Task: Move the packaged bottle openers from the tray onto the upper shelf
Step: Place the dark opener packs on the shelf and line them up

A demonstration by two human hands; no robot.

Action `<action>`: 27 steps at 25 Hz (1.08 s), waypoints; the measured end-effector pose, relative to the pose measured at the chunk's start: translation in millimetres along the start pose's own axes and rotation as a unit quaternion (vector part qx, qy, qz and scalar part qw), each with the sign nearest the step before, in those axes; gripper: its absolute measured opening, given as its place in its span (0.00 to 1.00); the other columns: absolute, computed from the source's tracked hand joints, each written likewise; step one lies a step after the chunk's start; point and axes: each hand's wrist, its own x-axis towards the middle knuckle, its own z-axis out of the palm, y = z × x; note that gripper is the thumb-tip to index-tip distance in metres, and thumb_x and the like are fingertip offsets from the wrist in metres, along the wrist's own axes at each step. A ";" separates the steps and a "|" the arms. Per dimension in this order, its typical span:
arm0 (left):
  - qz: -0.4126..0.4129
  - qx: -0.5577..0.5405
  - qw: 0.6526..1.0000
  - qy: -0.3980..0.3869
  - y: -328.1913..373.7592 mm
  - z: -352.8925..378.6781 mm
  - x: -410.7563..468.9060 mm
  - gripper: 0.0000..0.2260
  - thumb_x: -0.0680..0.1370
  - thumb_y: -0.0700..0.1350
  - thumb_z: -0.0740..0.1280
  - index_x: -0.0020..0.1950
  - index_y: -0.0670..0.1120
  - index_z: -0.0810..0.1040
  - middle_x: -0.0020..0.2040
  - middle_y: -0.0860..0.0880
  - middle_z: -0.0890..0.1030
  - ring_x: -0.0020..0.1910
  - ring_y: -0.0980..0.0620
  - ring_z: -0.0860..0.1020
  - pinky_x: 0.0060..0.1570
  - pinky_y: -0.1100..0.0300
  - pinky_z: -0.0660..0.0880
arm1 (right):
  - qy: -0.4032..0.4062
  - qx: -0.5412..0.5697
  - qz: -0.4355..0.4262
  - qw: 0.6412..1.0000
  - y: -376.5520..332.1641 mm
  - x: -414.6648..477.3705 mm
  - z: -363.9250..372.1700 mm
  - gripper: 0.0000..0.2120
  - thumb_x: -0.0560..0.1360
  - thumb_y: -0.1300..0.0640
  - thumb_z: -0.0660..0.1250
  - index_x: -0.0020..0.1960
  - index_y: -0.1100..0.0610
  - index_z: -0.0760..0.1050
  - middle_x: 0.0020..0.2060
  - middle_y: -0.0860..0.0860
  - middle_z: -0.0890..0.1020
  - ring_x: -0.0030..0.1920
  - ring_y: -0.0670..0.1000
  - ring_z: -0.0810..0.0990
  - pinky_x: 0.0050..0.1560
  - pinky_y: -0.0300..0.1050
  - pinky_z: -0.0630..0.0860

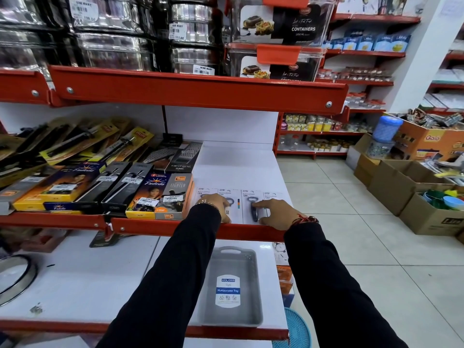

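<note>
Several packaged bottle openers (241, 204) on white cards lie side by side near the front edge of the upper shelf (238, 159). My left hand (213, 205) rests flat on the left cards, fingers spread. My right hand (276, 213) presses on the right cards beside a dark-handled opener (254, 209). Neither hand visibly grips a card. The grey multipurpose tray (221, 257) sits on the lower shelf below my arms, with only its label showing inside.
Boxed lighters (160, 194) and graters (185, 154) crowd the shelf to the left of the cards. A red shelf lip (200, 228) runs just under my hands. Cardboard boxes (411, 192) line the tiled aisle at the right. Steel tins and containers (276, 33) stand overhead.
</note>
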 end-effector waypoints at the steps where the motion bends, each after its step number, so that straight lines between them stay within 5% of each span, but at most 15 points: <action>1: 0.002 0.006 1.000 0.000 0.8 -0.3 -0.6 0.28 0.72 0.47 0.76 0.71 0.50 0.75 0.71 0.48 0.74 0.71 0.46 0.72 0.69 0.56 0.69 | 0.001 0.002 0.000 1.000 0.0 -0.6 -0.1 0.27 0.73 0.58 0.68 0.72 0.48 0.71 0.72 0.50 0.73 0.72 0.52 0.69 0.74 0.46 0.64; 12: 0.005 0.016 1.000 -0.002 5.2 -0.6 -2.9 0.26 0.72 0.48 0.75 0.70 0.50 0.75 0.72 0.48 0.73 0.71 0.45 0.71 0.71 0.53 0.69 | 0.011 0.014 -0.003 1.000 -1.0 -5.4 -2.0 0.26 0.74 0.58 0.68 0.71 0.48 0.71 0.72 0.50 0.73 0.72 0.53 0.70 0.73 0.46 0.65; 15: 0.001 0.012 1.000 0.001 3.3 0.0 -2.2 0.25 0.72 0.49 0.75 0.69 0.51 0.77 0.70 0.48 0.75 0.70 0.46 0.72 0.69 0.54 0.70 | 0.022 0.006 0.042 0.999 7.7 -4.8 -5.2 0.25 0.76 0.61 0.66 0.72 0.55 0.68 0.71 0.54 0.72 0.69 0.56 0.72 0.69 0.47 0.69; 19: -0.006 0.012 1.000 0.005 5.1 1.5 -1.8 0.24 0.72 0.49 0.76 0.68 0.49 0.77 0.69 0.47 0.76 0.69 0.45 0.73 0.69 0.53 0.71 | -0.004 -0.045 0.093 0.995 19.4 -1.0 -2.5 0.15 0.75 0.62 0.61 0.61 0.61 0.71 0.62 0.59 0.77 0.61 0.59 0.76 0.52 0.43 0.70; 27: -0.024 0.004 1.000 0.012 6.3 2.6 -0.9 0.25 0.72 0.48 0.76 0.68 0.49 0.77 0.70 0.47 0.75 0.69 0.45 0.73 0.68 0.53 0.71 | 0.003 -0.049 0.099 0.994 19.5 4.0 1.5 0.13 0.74 0.62 0.62 0.58 0.62 0.73 0.60 0.60 0.78 0.60 0.59 0.77 0.50 0.42 0.68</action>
